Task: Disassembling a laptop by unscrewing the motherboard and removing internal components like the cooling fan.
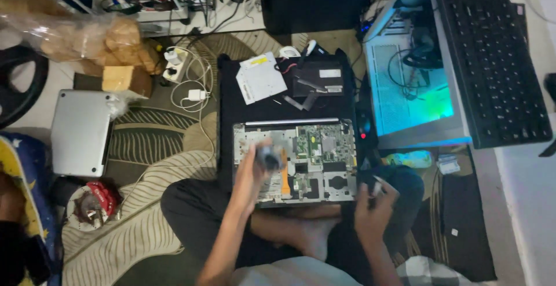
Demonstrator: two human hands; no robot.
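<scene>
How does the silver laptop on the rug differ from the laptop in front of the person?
The silver laptop is shut, cased and untouched; the opened laptop shows bare circuit boards. The silver one lies on the rug, the opened one on a black mat. Both lie flat.

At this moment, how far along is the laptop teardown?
Done: the laptop base lies open with its circuit board exposed, and a removed drive and dark parts lie behind it. In hand: the left hand holds a blurred dark object over the board; the right hand grips something small. Left: the board itself sits in the base.
</scene>
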